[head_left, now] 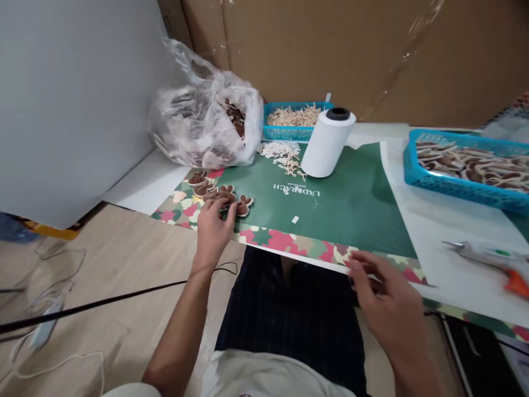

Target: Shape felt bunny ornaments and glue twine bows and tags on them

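Note:
My left hand [214, 230] is at the table's front left, its thumb and bent fingers closed on a brown felt animal-head piece, partly hidden by the fingers. Around it lie more brown round-eared pieces with pale edges, one of them a felt piece [243, 207] just right of my thumb. At the table's front edge hovers my right hand [384, 300], slightly blurred, its fingers loosely bent and the thumb apart, with nothing visible in it. A small white tag [295, 219] lies on the green printed sheet [347, 204] between the hands.
A white thread cone [328, 144] stands tilted behind small white tags [279, 149]. Beyond are a blue basket [287, 133] of pale strips and a plastic bag [202, 127] of brown pieces. At right are another blue basket [454, 184] and a glue gun [483, 255].

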Demonstrator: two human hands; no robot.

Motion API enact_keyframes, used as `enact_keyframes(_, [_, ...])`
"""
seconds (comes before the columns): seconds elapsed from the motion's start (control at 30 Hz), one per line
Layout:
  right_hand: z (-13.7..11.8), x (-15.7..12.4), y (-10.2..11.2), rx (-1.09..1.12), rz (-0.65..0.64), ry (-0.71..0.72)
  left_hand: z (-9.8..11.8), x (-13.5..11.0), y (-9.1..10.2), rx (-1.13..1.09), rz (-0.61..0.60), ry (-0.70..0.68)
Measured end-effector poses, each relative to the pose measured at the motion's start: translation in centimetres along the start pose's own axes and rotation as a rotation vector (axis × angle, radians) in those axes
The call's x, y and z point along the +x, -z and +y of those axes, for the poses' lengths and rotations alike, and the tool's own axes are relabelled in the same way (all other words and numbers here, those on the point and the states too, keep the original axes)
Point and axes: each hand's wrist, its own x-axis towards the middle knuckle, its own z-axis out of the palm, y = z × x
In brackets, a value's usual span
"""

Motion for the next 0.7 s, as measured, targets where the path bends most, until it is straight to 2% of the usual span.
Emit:
enact_keyframes(0.1, [1.5,1.4,3.6,-0.294,0.213,0.073,-0.4,-0.4,-0.1,0.028,0.060,-0.126])
enact_keyframes(0.17, [3.6,2.9,6.7,-0.485,0.321,0.091,-0.4,-0.9,-0.5,0.059,0.026,-0.234])
enact_keyframes(0.27, [7.4,4.7,11.2,-0.757,0.312,0.053,0.5,-1.9,-1.8,0.110,-0.064,-0.367])
enact_keyframes(0.33, [9.4,5.3,13.5,-0.850,0.210,-0.069,2.1,-2.7,-3.5,0.098,-0.119,-0.390])
enact_keyframes(0.37, [10.2,5.5,14.3,-0.852,0.205,-0.110,3.2,-3.1,-4.5,0.077,-0.155,-0.413])
enact_keyframes(0.5, [11.5,7.0,16.1,-0.844,0.229,-0.246,8.6,-4.7,-8.8,-0.069,-0.254,-0.499])
enact_keyframes(0.57, [11.5,8.2,16.7,-0.801,0.157,-0.309,10.8,-5.5,-10.5,-0.131,-0.302,-0.508])
enact_keyframes(0.63, [11.3,9.4,17.3,-0.746,0.051,-0.343,12.1,-5.9,-11.5,-0.166,-0.339,-0.515])
enact_keyframes(0.7, [11.1,10.6,18.2,-0.700,0.060,-0.323,12.5,-6.2,-11.8,-0.183,-0.336,-0.513])
